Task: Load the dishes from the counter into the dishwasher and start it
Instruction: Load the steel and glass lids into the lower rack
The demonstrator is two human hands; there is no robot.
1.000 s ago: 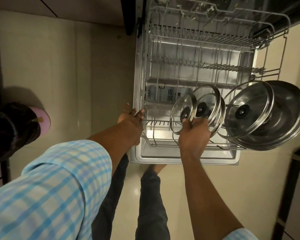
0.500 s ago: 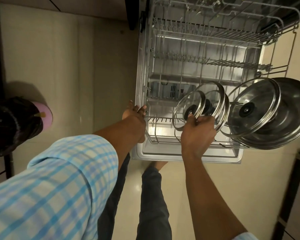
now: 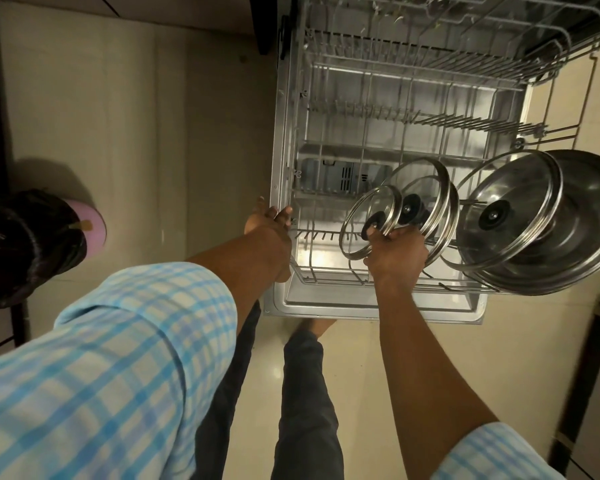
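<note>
Right hand [image 3: 395, 258] is clamped on the lower rim of the small glass lid [image 3: 369, 216], thumb up by its black knob. It's standing the lid on edge between the tines at the front of the lower rack [image 3: 291, 140]. Left hand [image 3: 269, 233] is curled over the rack's front-left corner, I'd guess to steady it while the lid gets wiggled in.

Right beside it are the mid-size glass lids [image 3: 426, 199] (looks like two, packed close), then a big glass lid [image 3: 510, 209] and a steel lid [image 3: 582, 237] leaning at the far right. They're all upright and fanned by size, probably so spray reaches both faces. I can only see lids in there, so I'd guess it's early days. A black bin bag [image 3: 25, 244] sits off left.
</note>
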